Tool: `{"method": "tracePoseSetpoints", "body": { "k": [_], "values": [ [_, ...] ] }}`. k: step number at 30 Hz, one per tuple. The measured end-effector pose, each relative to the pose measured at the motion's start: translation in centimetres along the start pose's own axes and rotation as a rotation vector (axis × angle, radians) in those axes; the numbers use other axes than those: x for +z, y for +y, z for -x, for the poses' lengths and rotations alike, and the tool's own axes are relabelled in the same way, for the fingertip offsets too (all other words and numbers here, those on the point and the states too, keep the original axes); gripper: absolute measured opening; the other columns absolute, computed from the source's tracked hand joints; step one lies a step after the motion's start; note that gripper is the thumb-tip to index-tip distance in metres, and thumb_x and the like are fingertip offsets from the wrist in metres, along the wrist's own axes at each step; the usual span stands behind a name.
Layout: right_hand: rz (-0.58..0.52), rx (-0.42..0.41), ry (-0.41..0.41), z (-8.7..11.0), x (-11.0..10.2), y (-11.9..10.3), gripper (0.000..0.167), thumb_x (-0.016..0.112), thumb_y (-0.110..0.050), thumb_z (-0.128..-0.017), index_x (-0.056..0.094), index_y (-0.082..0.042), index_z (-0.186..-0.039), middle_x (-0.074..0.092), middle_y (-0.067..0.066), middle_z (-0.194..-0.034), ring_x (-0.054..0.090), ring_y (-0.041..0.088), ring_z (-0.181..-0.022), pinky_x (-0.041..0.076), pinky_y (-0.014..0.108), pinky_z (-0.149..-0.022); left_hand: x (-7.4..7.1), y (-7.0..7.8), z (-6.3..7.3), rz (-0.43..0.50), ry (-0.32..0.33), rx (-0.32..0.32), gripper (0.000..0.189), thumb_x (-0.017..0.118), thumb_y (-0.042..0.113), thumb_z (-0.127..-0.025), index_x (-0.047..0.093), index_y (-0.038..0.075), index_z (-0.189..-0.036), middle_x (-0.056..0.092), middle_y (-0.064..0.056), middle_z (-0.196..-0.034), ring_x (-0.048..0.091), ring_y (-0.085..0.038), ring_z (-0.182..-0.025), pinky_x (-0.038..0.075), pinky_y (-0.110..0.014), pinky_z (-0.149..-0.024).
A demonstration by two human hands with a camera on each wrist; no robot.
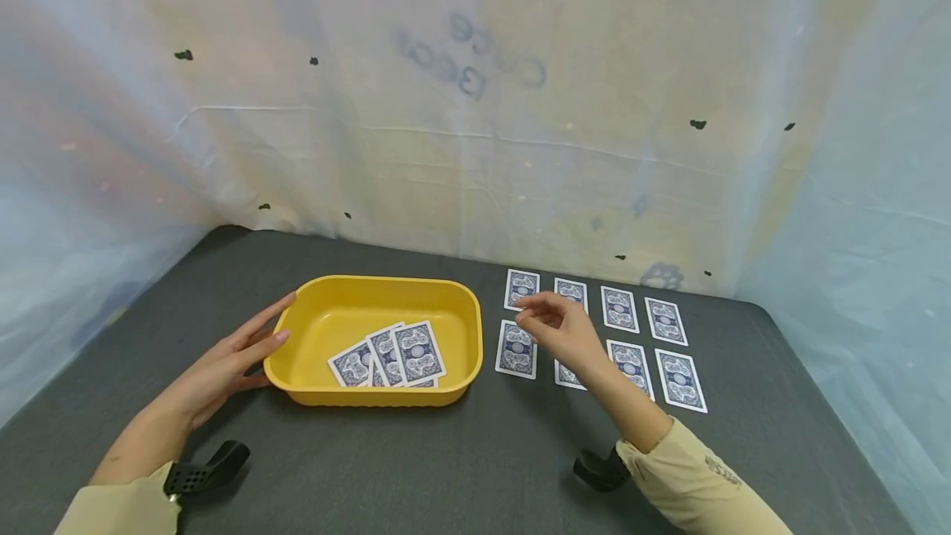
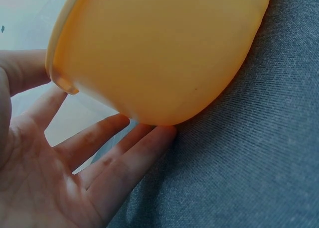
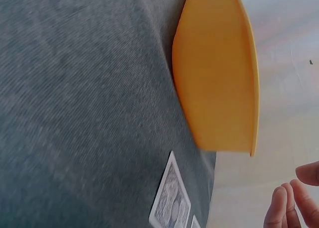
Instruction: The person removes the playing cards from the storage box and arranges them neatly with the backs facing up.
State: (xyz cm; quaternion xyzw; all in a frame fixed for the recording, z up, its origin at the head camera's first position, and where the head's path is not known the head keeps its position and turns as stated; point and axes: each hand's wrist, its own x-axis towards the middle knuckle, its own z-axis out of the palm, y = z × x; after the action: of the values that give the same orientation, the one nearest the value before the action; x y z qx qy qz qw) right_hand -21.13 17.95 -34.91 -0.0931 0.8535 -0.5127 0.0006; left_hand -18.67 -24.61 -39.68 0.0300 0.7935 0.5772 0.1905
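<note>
My left hand [image 1: 223, 362] is spread at the left end of a yellow plastic tray [image 1: 461, 295]. In the left wrist view its fingers [image 2: 124, 163] lie against the tray's outer wall, one digit up at the rim. Several playing cards with blue patterned backs [image 1: 418, 351] lie overlapping, face down, in the tray. My right hand [image 1: 565, 333] hovers over the cards right of the tray, thumb and fingertips loosely bent towards each other with nothing visible between them. Beneath it, it partly hides a card in the near row [image 1: 568, 376] and one in the far row [image 1: 570, 289].
Two rows of face-down cards lie on the dark cloth-covered table [image 1: 334, 469], including one by the tray [image 1: 516, 349] and one at the right [image 1: 680, 380]. A pale translucent sheet [image 1: 594, 106] hangs along the back and sides. Dark devices [image 1: 208, 473] sit at both wrists.
</note>
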Motion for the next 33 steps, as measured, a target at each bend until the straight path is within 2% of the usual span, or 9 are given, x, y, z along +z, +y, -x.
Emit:
{"method": "tracePoseSetpoints", "body": {
  "k": [7,10,14,20,28,33],
  "values": [
    [-0.01,-0.017,-0.013,-0.5,1.3,-1.1,0.023,0.065,-0.01,-0.088,0.068,-0.002,-0.11,0.067,0.013,-0.095,0.064,0.027,-0.084,0.057,0.04,-0.074,-0.1,0.0,0.0,-0.003,-0.002,0.006,0.066,0.039,0.041,-0.103,-0.001,0.035,-0.154,-0.002,-0.022,-0.16,0.018,-0.049,-0.139,0.043,-0.065,-0.093],
    [-0.027,-0.019,-0.024,-0.8,1.9,-1.7,0.024,0.066,-0.012,-0.088,0.068,-0.004,-0.111,0.067,0.012,-0.096,0.063,0.022,-0.084,0.056,0.037,-0.074,-0.1,0.0,0.0,-0.001,-0.004,0.006,0.065,0.039,0.041,-0.103,-0.001,0.035,-0.154,-0.002,-0.022,-0.16,0.017,-0.049,-0.139,0.042,-0.065,-0.093],
    [-0.058,-0.026,-0.048,-1.1,2.6,-2.3,0.025,0.064,-0.01,-0.088,0.067,-0.002,-0.111,0.067,0.013,-0.097,0.064,0.021,-0.086,0.056,0.031,-0.073,-0.1,0.1,0.1,0.002,-0.008,0.009,0.065,0.039,0.04,-0.103,-0.002,0.035,-0.154,-0.003,-0.022,-0.16,0.015,-0.049,-0.14,0.041,-0.065,-0.094],
    [-0.101,-0.029,-0.062,-1.6,3.7,-3.4,0.027,0.064,-0.009,-0.088,0.066,0.002,-0.113,0.066,0.014,-0.097,0.063,0.021,-0.085,0.057,0.041,-0.076,-0.1,0.1,0.1,0.002,-0.007,0.006,0.065,0.039,0.04,-0.103,-0.002,0.036,-0.154,-0.005,-0.021,-0.16,0.015,-0.049,-0.14,0.041,-0.066,-0.094],
    [-0.158,-0.035,-0.075,-2.1,5.2,-4.2,0.024,0.066,-0.008,-0.087,0.068,-0.002,-0.11,0.066,0.014,-0.095,0.06,0.013,-0.077,0.057,0.042,-0.076,-0.1,0.0,0.0,0.004,-0.005,0.001,0.066,0.04,0.041,-0.103,-0.002,0.036,-0.154,-0.005,-0.021,-0.16,0.015,-0.049,-0.14,0.041,-0.066,-0.094],
    [-0.163,-0.026,-0.073,-2.3,5.8,-4.4,0.023,0.067,-0.007,-0.086,0.069,-0.003,-0.109,0.066,0.013,-0.093,0.061,0.015,-0.076,0.058,0.04,-0.075,0.0,0.1,0.1,0.006,-0.008,0.009,0.065,0.04,0.04,-0.103,-0.001,0.036,-0.154,-0.004,-0.021,-0.16,0.016,-0.049,-0.14,0.041,-0.066,-0.094]
  ]
}}
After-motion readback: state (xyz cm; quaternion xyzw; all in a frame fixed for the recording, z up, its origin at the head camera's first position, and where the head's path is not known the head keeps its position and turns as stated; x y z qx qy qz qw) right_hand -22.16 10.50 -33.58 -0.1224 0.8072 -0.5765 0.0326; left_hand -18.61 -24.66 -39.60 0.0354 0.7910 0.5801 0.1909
